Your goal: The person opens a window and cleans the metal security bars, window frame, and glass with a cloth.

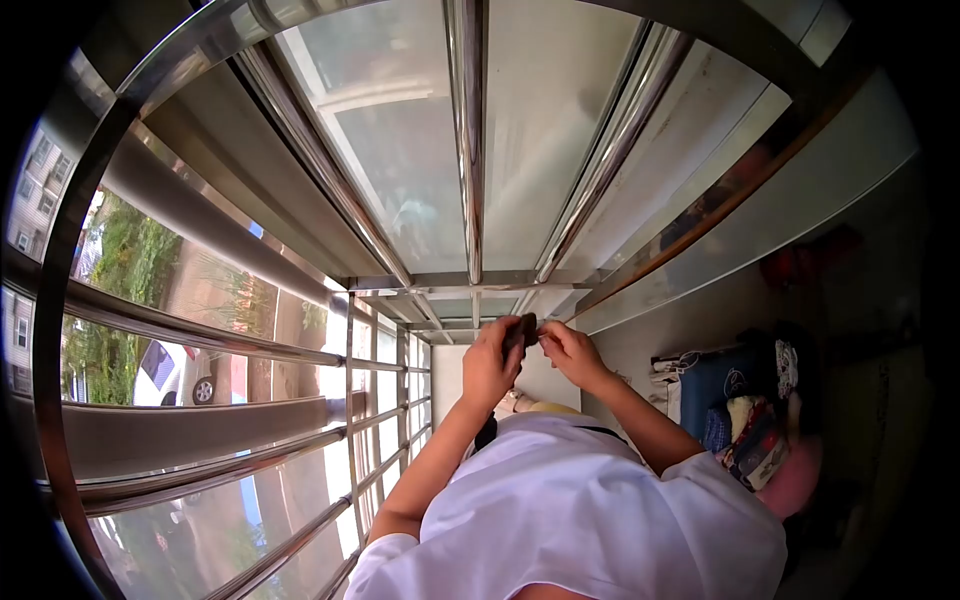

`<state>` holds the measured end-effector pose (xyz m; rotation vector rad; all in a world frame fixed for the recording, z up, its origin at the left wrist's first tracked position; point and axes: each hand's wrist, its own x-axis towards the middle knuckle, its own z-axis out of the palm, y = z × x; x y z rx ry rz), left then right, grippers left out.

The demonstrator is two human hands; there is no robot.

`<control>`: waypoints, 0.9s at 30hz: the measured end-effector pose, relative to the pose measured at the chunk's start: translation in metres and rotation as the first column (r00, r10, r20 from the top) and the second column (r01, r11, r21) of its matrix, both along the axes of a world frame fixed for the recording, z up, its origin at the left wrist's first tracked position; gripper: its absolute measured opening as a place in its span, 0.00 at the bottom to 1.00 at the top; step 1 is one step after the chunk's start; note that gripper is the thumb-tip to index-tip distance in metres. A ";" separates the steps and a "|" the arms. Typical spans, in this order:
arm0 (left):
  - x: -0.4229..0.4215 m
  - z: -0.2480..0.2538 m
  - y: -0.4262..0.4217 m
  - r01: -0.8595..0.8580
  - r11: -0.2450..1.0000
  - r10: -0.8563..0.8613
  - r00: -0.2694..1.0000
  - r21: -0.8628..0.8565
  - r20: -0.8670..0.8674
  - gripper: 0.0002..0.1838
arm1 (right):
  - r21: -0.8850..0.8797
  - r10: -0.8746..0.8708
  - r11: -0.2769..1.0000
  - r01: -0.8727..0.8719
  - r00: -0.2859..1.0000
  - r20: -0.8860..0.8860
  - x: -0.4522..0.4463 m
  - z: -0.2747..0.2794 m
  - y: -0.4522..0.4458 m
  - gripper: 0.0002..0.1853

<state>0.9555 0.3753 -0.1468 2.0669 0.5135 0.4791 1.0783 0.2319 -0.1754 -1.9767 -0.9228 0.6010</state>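
Note:
My left hand (490,362) is closed around a small dark brown object (526,329) in front of my chest. Its kind cannot be made out, since my fingers cover part of it. Just to the right, my right hand (576,358) has its thumb and fingertips pinched together, close beside the dark object. Whatever those fingertips pinch, if anything, is too small to name. Both hands are near the lower end of the metal bars, above my white shirt (570,500).
Shiny metal railings (200,335) run along my left; outside them are a white car (175,375) and greenery. Metal bars (468,150) cross glass panes (380,140) ahead. On the right lies a pile of folded cloth (745,430) near a pink rounded thing (795,475).

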 end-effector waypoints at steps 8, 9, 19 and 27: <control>0.055 -0.009 0.012 -0.002 0.670 0.076 0.995 0.742 -0.065 0.28 | 0.015 0.088 0.996 -0.091 0.984 0.158 -0.009 0.012 -0.018 0.07; 0.054 -0.002 0.008 0.013 0.721 0.040 0.997 0.693 -0.059 0.26 | 0.017 0.081 0.996 -0.085 0.983 0.162 -0.007 0.013 -0.021 0.07; 0.064 0.013 -0.034 0.169 0.739 -0.212 0.977 0.652 -0.014 0.32 | 0.054 -0.158 0.985 0.162 0.985 -0.072 0.003 0.005 -0.056 0.06; 0.103 -0.001 -0.034 0.224 0.538 -0.053 0.971 0.813 -0.232 0.31 | 0.061 -0.153 0.985 0.159 0.984 -0.089 0.005 0.009 -0.063 0.06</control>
